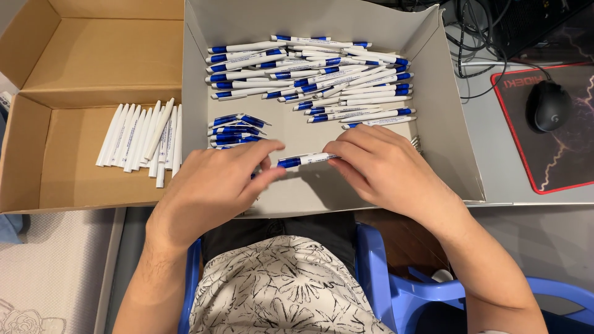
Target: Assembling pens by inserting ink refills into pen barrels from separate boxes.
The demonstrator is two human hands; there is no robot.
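Holding a white-and-blue pen (307, 159) at mid-frame, both hands pinch it level over the front of the grey tray (447, 117): the left hand (213, 185) grips the blue end, the right hand (383, 170) the white barrel. It looks like the two halves are being joined or parted, so the fingers would do best to keep the pen straight and turn or pull along its axis (sideways bending could crack the barrel). A pile of finished pens (322, 77) fills the tray's upper part, with loose blue clip pieces (235, 130) beside the left hand. White barrels (142, 137) lie in a row in the cardboard box (74, 62) at left.
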